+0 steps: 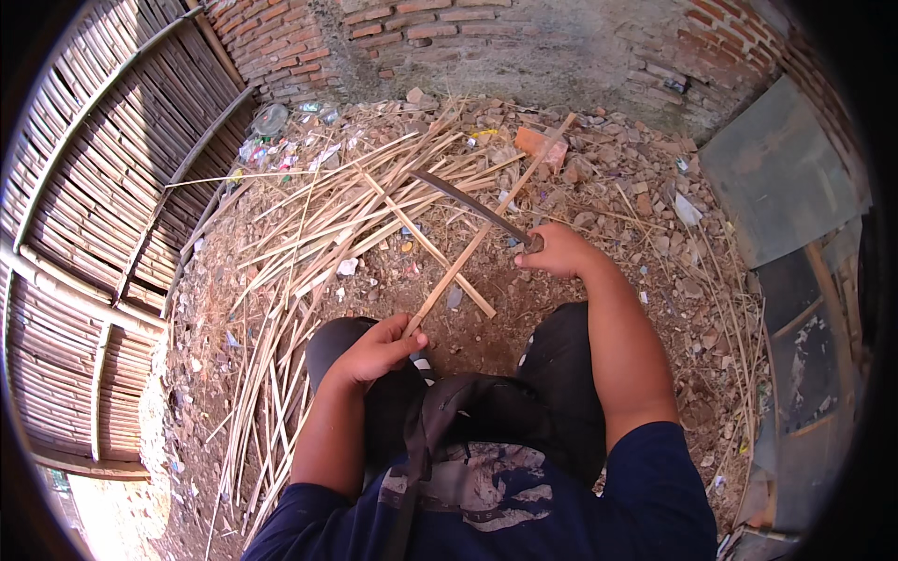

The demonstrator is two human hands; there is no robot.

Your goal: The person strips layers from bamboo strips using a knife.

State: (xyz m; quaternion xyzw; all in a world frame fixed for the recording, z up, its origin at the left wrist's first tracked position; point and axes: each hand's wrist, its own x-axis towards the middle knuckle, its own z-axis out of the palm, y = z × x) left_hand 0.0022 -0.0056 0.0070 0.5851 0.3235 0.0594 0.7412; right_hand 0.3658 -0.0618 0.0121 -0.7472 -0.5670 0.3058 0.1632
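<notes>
My left hand [385, 348] is closed round the near end of a long split bamboo strip [456, 268], which slants up and away to the right. In my right hand [559, 251] is the handle of a machete [470, 203], its dark, narrow blade pointing to the far left. The blade crosses the strip about midway; whether it touches cannot be made out. Under the held strip, another bamboo strip [426, 241] lies slantwise on the ground. A heap of pale split bamboo strips [323, 220] spreads beyond and to the left of my left hand.
A brick wall [524, 47] closes off the far side. At left stands a bamboo slat fence [112, 168]. An orange brick [541, 148] and rubble lie on the dirt ahead. Grey sheets [786, 173] lean at the right. My bent knees flank the work.
</notes>
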